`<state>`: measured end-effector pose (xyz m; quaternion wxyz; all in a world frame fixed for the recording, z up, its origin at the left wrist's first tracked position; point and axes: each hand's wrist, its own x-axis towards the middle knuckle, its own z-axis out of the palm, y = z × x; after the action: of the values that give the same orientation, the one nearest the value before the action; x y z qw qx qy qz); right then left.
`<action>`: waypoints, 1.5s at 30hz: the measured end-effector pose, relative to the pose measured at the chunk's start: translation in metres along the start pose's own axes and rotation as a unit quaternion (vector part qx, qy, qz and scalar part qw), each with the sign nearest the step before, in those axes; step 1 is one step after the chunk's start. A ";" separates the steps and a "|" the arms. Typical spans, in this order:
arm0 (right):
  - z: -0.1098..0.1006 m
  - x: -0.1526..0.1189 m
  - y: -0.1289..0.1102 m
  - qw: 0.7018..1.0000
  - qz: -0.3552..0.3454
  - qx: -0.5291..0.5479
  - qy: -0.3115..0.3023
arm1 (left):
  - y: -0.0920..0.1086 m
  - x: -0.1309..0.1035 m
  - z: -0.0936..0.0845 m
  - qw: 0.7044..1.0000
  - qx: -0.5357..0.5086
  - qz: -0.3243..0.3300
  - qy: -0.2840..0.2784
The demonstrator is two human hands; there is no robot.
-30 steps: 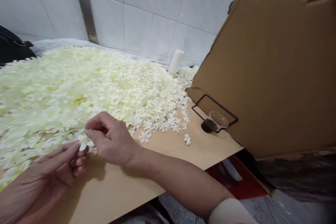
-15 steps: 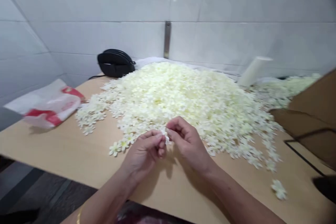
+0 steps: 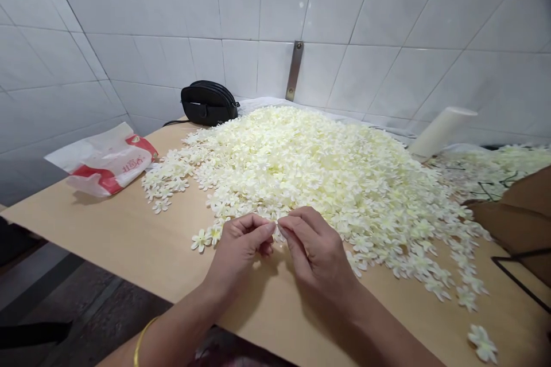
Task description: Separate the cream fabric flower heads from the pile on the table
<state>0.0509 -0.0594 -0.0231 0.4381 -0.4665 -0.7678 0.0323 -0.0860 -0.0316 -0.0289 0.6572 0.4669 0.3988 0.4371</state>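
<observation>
My left hand (image 3: 243,246) is closed in a pinch at the table's front, its thumb and forefinger tips meeting those of my right hand (image 3: 316,246). The right fingers are pinched too. Between the fingertips shows a bit of a small white flower (image 3: 279,235), mostly hidden by the fingers. Just beyond both hands spreads a large heap of loose white flowers (image 3: 297,155) with pale yellow centres, low at its front edge and high in the middle. A few single flowers (image 3: 200,239) lie left of my left hand.
A white and red plastic bag (image 3: 107,163) lies on the wooden table (image 3: 150,258) at left. Behind it stands a black pouch (image 3: 209,103). At right are a white roll (image 3: 443,132), a brown box-like object (image 3: 516,218) and a lone flower (image 3: 482,343). A tiled wall (image 3: 241,0) borders the back.
The view has turned slightly left, so the scene sits further right. My fingertips have drawn together, and the flower between them shows less than before.
</observation>
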 end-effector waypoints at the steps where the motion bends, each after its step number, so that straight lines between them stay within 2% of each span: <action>1: 0.001 0.000 0.001 1.000 0.005 -0.005 -0.010 | 0.000 0.000 0.000 1.000 -0.003 -0.003 -0.003; 8: -0.001 0.001 0.006 0.998 0.027 -0.028 -0.047 | 0.000 -0.003 0.000 0.999 0.001 0.008 -0.040; 14: -0.007 0.003 0.002 0.993 0.060 0.043 -0.087 | 0.004 -0.006 0.000 0.995 0.079 0.042 -0.039; 19: -0.009 0.005 0.003 0.989 0.079 0.075 -0.096 | 0.004 -0.008 0.003 0.989 0.117 0.082 -0.033; 35: -0.008 0.000 0.003 0.984 0.091 0.105 -0.112 | 0.002 -0.007 -0.002 0.996 0.053 0.012 -0.069; 41: -0.010 0.003 0.003 0.978 0.083 0.125 -0.147 | 0.003 -0.006 -0.004 0.992 0.105 0.048 -0.044; 45: -0.009 0.002 0.005 0.980 0.075 0.092 -0.159 | 0.001 -0.006 -0.005 0.988 0.134 0.060 -0.051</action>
<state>0.0606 -0.0586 -0.0183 0.3476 -0.4691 -0.7845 0.2091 -0.0929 -0.0360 -0.0289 0.5808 0.5954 0.3912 0.3938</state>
